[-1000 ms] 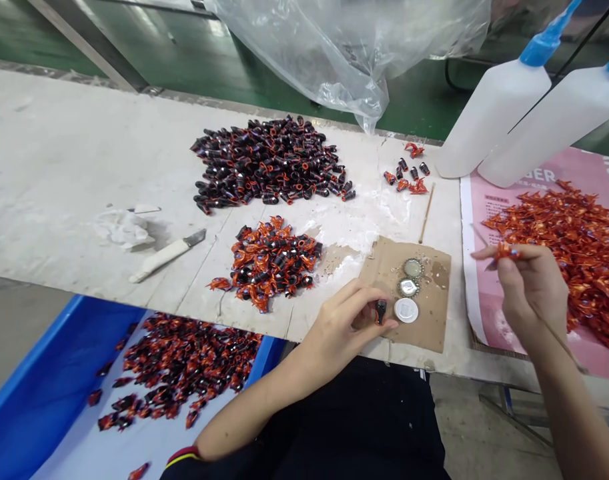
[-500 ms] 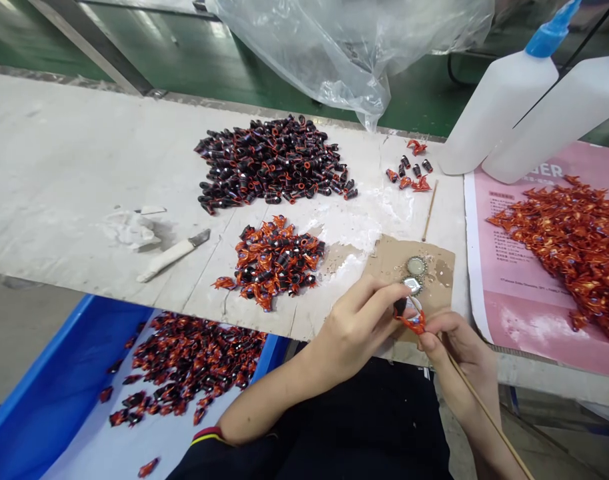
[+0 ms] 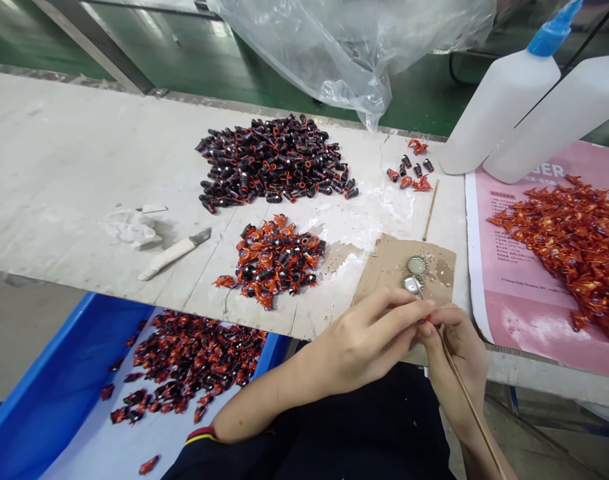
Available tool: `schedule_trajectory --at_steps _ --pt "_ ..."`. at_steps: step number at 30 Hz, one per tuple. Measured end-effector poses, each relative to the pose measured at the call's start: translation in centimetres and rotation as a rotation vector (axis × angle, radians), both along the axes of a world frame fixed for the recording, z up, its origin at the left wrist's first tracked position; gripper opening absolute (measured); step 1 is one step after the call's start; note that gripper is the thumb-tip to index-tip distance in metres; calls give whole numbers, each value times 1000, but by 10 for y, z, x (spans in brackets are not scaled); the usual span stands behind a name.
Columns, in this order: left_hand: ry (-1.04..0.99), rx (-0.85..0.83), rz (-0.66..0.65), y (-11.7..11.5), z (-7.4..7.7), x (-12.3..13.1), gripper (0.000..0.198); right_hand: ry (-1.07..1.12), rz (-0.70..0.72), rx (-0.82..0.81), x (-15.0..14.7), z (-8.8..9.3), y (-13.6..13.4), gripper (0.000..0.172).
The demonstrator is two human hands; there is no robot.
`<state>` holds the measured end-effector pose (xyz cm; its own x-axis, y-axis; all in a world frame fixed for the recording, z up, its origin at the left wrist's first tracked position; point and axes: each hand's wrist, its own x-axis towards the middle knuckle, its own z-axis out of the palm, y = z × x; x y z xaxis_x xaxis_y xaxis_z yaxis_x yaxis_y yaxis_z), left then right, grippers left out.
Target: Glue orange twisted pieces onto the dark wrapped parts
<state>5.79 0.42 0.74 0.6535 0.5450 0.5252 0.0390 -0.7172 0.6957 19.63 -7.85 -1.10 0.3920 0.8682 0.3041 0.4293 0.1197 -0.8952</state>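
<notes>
My left hand [image 3: 367, 337] and my right hand [image 3: 459, 353] meet over the near edge of a piece of cardboard [image 3: 377, 267]. Pinched between their fingertips is a small orange part [image 3: 424, 319], mostly covered by the fingers. The black part seen earlier in my left fingers is now hidden. My right hand also holds a thin wooden stick [image 3: 467, 387]; its tip rises past the fingers near two bottle caps. One cap [image 3: 417, 266] holds something pale, and the nearer cap [image 3: 411, 285] looks whitish and shiny inside.
Black parts [image 3: 279, 160], joined orange-black pieces [image 3: 277, 263] and orange parts [image 3: 574, 247] lie in piles. White bottles [image 3: 504, 100] stand back right. A knife [image 3: 174, 255] and another stick [image 3: 431, 210] lie on the table. A blue bin [image 3: 44, 393] with pieces sits below.
My hands have come closer together, and the left fingers now cover most of the orange part and the black part. The stick's tip now shows beside the nearer cap.
</notes>
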Motion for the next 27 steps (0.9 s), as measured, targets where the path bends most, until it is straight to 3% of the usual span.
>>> schedule_trajectory --at_steps 5,11,27 --pt "-110 -148 -1 -3 3 1 27 -34 12 61 -1 -3 -1 10" --pt "-172 -205 56 -7 3 4 26 -52 42 123 -1 -6 -3 14" --pt "-156 -88 128 -9 4 5 23 -323 30 175 0 -3 0 15"
